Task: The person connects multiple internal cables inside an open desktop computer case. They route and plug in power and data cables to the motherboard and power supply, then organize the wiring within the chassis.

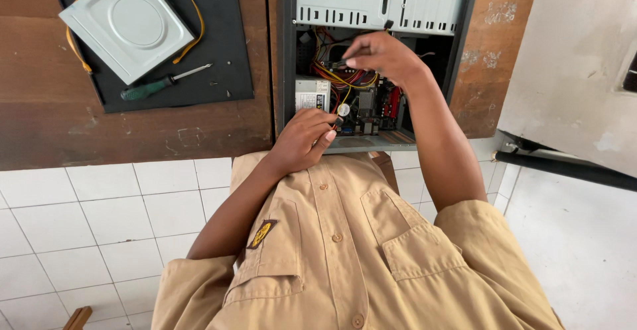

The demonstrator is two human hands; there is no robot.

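Observation:
An open computer case lies on a wooden table, showing its motherboard and a bundle of red, yellow and black wires. My left hand rests at the case's near edge, its fingertips pinched on thin wires beside a small round silver part. My right hand reaches deeper into the case. Between thumb and forefinger it pinches a small black connector at the end of the wire bundle. A metal drive cage sits just beyond it.
On the left, a black mat holds a silver optical drive, a yellow flat cable, a green-handled screwdriver and small screws. White floor tiles lie below the table edge. A grey wall stands on the right.

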